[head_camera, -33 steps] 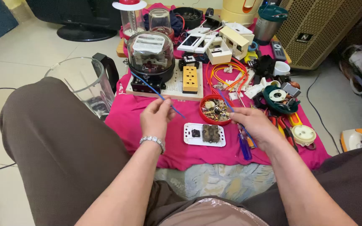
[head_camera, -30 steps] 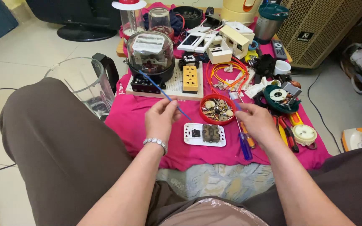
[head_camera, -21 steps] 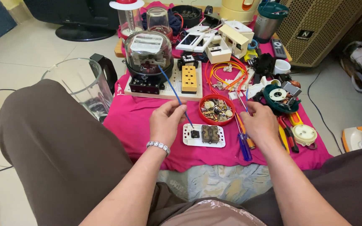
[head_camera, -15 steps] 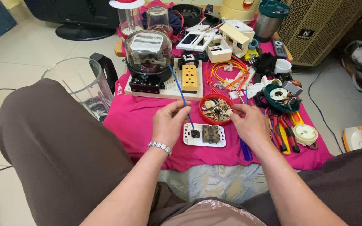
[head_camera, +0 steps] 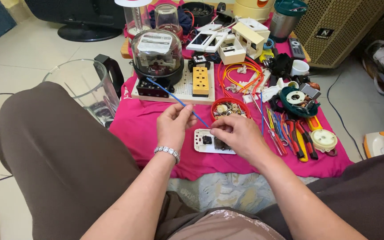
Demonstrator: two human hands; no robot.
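A: On the pink cloth (head_camera: 156, 133), largest first: glass-domed meter (head_camera: 157, 53) on its perforated board (head_camera: 181, 86), then the white socket plate (head_camera: 207, 142), then the thin blue wire (head_camera: 174, 98).

B: And the hands?

A: Left hand (head_camera: 173, 126) pinches the wire near its free end; right hand (head_camera: 236, 135) rests closed on the plate, fingertips at the wire's tip.

B: Risk?

A: Probably the tip slipping past its terminal, or a tug straining the meter-side connection.
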